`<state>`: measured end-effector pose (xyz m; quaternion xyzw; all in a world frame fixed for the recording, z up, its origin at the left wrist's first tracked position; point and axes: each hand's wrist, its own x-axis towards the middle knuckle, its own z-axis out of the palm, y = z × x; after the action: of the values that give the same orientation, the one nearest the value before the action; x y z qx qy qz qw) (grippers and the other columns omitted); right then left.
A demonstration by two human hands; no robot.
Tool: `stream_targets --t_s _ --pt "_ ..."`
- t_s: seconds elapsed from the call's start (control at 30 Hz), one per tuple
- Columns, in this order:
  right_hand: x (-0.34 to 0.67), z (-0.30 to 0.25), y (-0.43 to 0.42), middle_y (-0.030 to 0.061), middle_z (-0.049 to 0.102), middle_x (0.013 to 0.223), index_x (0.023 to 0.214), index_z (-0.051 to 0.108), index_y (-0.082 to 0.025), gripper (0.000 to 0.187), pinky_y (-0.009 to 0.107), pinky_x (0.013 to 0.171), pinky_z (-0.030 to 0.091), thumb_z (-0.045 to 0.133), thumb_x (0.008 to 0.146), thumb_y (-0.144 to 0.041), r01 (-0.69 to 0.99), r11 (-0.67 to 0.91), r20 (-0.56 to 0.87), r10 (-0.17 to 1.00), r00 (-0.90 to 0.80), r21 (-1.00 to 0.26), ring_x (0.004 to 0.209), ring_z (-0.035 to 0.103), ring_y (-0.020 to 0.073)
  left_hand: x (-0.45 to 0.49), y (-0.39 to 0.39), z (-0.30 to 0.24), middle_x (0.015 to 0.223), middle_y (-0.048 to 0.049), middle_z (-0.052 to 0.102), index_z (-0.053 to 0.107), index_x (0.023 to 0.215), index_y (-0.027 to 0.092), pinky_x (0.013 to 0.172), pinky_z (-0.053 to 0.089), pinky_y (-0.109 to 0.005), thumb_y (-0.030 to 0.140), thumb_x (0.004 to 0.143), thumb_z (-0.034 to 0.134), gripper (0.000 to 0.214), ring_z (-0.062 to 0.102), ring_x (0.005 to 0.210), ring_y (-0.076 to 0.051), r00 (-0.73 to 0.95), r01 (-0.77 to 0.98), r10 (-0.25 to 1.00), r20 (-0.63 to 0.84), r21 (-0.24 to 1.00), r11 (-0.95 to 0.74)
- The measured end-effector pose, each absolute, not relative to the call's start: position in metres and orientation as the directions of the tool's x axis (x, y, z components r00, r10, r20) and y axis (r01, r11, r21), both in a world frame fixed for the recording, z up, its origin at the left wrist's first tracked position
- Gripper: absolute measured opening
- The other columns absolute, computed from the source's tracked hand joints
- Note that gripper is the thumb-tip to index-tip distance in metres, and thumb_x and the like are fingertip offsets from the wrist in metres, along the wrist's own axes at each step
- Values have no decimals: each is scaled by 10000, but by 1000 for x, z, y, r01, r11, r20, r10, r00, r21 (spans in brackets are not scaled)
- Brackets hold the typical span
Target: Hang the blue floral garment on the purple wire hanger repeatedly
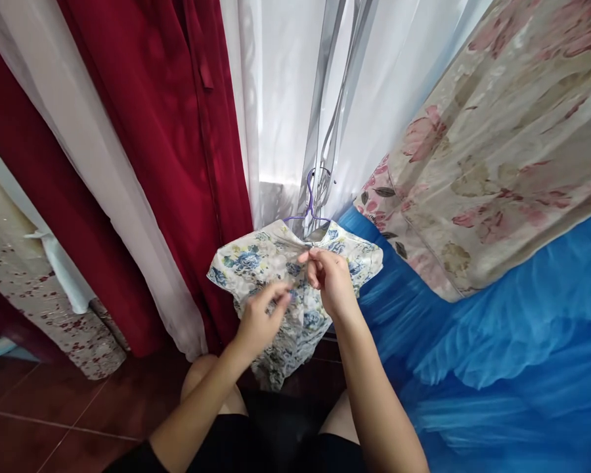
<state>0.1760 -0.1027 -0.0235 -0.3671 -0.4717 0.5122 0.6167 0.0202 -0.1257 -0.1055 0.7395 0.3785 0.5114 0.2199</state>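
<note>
A white dress [300, 315] with blue flowers and short sleeves hangs in front of me on a purple hanger [309, 197]. My right hand [329, 276] is at its neckline, thumb and forefinger pinched on the edge below the neck opening. Whether a small fastener sits between those fingertips is hidden. Lower and to the left, my left hand [263, 318] is before the front of the dress. Its fingers are slightly blurred and bent, with a gap between thumb and forefinger, and nothing shows in them.
Dark red cloth [177, 131] and pale cloth [108, 164] hang on the left. White fabric with grey ribbons [325, 72] hangs behind the hanger. On the right are a pink-flowered cloth [492, 151] and blue tulle [497, 355]. Red tiles [93, 420] cover the floor.
</note>
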Motion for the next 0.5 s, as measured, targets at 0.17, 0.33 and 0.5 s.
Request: stream_targets --t_s 0.17,0.33,0.5 --pt "183 -22 -111 -67 447 348 659 677 -170 317 246 447 277 524 888 -328 -114 273 274 962 11 -955 338 310 80 30 -84 -25 960 -34 694 679 1168 224 806 505 -287 237 1008 536 214 643 857 -152 228 352 619 751 529 -772" --pt "181 -31 -101 -66 461 351 624 620 -187 339 252 471 314 515 902 -351 0 294 294 956 21 -956 345 366 93 42 -76 -8 894 -42 679 669 918 181 833 486 -319 222 998 549 150 628 887 -175 221 438 496 840 369 -820" --pt "172 -61 -89 -74 446 348 608 596 -199 318 247 444 278 491 881 -322 48 209 205 976 -75 -977 332 358 94 29 -69 -13 867 -27 710 672 865 183 893 476 -337 252 970 607 142 648 887 -180 -4 470 447 895 396 -789"
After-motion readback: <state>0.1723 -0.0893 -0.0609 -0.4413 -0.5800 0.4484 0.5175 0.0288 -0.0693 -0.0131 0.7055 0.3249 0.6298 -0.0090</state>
